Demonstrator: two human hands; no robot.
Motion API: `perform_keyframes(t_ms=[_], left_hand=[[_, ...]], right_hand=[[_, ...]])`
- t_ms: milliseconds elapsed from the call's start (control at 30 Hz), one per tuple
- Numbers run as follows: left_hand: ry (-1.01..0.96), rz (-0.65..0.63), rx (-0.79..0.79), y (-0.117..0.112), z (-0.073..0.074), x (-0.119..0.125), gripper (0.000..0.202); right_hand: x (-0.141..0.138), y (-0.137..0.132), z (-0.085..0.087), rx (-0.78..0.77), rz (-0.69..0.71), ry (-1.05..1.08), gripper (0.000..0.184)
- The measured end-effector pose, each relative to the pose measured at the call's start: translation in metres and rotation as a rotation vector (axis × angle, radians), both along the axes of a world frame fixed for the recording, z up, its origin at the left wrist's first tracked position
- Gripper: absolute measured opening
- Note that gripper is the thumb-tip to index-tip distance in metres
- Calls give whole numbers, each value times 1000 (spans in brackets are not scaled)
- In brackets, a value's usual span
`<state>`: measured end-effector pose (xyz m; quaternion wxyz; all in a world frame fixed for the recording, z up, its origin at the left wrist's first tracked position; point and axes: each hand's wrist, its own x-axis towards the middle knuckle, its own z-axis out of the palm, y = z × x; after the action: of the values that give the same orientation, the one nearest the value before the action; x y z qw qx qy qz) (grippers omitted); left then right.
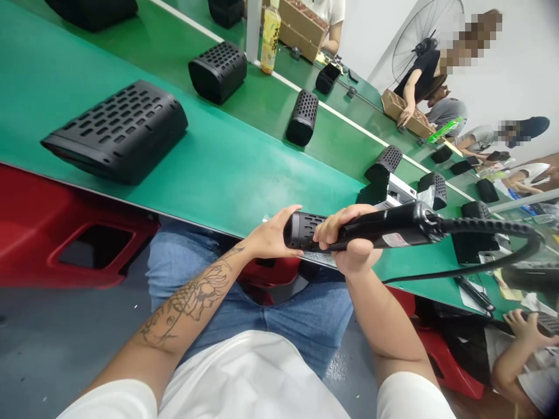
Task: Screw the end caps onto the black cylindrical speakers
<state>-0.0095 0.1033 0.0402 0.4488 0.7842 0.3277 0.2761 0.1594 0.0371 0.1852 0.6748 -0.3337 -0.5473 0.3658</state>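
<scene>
My left hand (273,234) is closed around one end of a black perforated housing (301,228) at the near edge of the green bench. In my right hand (349,235) is a black electric screwdriver (393,227) with a cord at its rear end, lying nearly level and aimed toward the housing. Its tip is hidden behind my right fingers and the housing. I cannot tell whether the tip touches the housing. A similar black housing (120,131) rests on the bench to the left.
More black housings (218,70) stand on the green bench (244,169), several further right. A yellow-labelled bottle (271,38) stands by a white post. The coiled cord (489,227) runs off rightward. A red stool (74,233) is at left; co-workers sit across and at right.
</scene>
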Motion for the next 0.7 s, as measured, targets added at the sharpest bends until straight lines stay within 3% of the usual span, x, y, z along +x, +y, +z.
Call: perform_keyframes(t_ms=[300,500,700], left_hand=[[-45,-23,54,4,-9,3,133],[-51,-17,81,3,-13,5,132],[-19,9,70,6,-12,2,129]], right_hand=[[1,4,-11,-8,189,-65,50],[7,6,-18,-76,254,-124,59],[12,5,-32,-100,273,-140,56]])
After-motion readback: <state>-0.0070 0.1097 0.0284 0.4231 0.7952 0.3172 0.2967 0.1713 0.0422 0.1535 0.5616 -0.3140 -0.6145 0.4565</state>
